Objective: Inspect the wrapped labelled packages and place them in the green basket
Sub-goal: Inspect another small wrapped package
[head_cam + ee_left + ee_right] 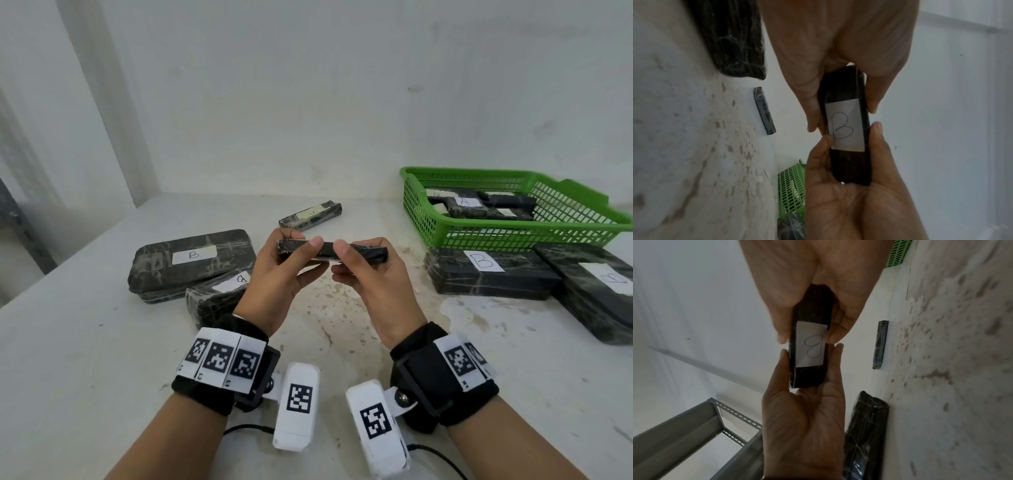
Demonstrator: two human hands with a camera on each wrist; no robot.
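Head view gives me the white table (102,342), then the green basket (579,219) at far right with wrapped packages inside. Above the table's middle, my left hand (274,277) and right hand (373,287) each clasp one end of the small B-labelled package (329,251).

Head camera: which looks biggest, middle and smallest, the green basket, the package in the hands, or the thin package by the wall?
1. green basket
2. package in the hands
3. thin package by the wall

The last two look close; the held one is nearer, so unsure.
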